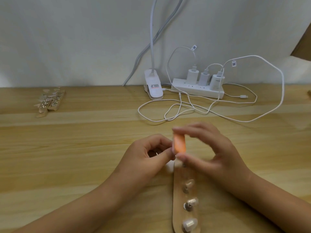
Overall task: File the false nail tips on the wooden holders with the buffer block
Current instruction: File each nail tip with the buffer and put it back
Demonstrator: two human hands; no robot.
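A long wooden holder (185,195) lies near the table's front edge, running away from me, with three false nail tips (189,183) showing on its metal studs. My right hand (213,153) pinches an orange buffer block (179,143) between thumb and fingers, held upright over the holder's far end. My left hand (148,157) is curled beside the block, its thumb and fingers pinched at the holder's far end; what they pinch is hidden. The block is blurred.
More wooden holders with nail tips (48,101) lie at the far left. A white clip lamp base (154,84), a power strip with three chargers (198,86) and loose white cables (185,108) sit at the back, just beyond my hands.
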